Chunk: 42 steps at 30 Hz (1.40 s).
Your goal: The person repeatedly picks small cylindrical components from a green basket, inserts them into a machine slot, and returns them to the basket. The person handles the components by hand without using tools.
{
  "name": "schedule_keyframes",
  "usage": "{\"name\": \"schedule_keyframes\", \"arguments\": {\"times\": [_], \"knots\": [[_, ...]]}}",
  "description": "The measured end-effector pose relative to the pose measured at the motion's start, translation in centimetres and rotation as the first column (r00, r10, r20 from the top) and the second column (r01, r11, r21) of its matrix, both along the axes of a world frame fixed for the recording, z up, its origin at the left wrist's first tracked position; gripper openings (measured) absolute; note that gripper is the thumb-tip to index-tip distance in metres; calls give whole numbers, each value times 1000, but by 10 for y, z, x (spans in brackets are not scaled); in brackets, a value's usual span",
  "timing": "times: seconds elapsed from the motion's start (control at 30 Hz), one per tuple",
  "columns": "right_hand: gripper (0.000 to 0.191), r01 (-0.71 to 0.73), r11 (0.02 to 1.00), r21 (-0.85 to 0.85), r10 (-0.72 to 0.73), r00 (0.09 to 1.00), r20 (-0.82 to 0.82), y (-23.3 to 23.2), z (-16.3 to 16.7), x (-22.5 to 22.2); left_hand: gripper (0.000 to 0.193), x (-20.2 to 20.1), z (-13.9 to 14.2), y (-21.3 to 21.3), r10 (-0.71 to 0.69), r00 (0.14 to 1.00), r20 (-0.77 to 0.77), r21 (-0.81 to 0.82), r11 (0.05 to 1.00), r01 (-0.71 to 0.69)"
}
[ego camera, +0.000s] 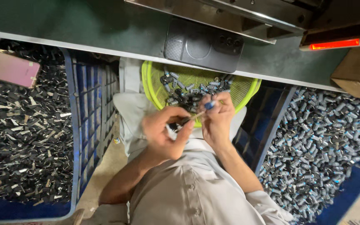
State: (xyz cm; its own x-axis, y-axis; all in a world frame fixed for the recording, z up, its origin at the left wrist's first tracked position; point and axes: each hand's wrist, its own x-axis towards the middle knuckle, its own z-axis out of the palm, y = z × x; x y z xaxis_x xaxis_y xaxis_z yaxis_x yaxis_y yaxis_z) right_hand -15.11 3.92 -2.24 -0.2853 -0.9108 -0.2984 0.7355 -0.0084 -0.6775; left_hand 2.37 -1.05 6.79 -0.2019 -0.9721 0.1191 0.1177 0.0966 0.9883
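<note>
Beneath the green worktop (84,25), between two blue crates (73,125) of small parts, my left hand (163,133) pinches a key (188,120) against the blue-capped cylinder (209,105) gripped in my right hand (218,121) over the yellow-green basket (151,79) on my lap.

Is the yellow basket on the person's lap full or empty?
Partly full. The yellow-green mesh basket holds a pile of small grey metal parts in its middle, while bare mesh shows toward its right side.

Left hand (163,131) and right hand (217,118) meet, each grip pinched closed.
</note>
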Motion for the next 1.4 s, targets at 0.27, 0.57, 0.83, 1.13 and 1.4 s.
{"name": "schedule_keyframes", "arguments": {"times": [0.27, 0.57, 0.83, 1.13, 1.4], "knots": [[40, -100, 994, 35, 95, 989, 111, -40, 21, -22, 12, 21, -19, -7, 108, 962, 251, 227, 960, -167], [34, -306, 803, -512, -513, 84, -855, -173, 115, -55, 41, 22, -41, 10, -101, 930, -355, 237, 952, 194], [23, -422, 861, -283, -442, -347, -827, -202, 171, -28, 50, 37, -53, 14, 22, 730, -683, 274, 934, 228], [23, -530, 846, 50, 264, 336, -904, -56, 77, 21, 22, 38, -27, -9, -7, 796, -605, 274, 937, 216], [27, -264, 950, -169, 18, 584, -812, -16, 26, 15, 12, 15, -4, -26, -104, 975, 194, 50, 994, 96]]}}
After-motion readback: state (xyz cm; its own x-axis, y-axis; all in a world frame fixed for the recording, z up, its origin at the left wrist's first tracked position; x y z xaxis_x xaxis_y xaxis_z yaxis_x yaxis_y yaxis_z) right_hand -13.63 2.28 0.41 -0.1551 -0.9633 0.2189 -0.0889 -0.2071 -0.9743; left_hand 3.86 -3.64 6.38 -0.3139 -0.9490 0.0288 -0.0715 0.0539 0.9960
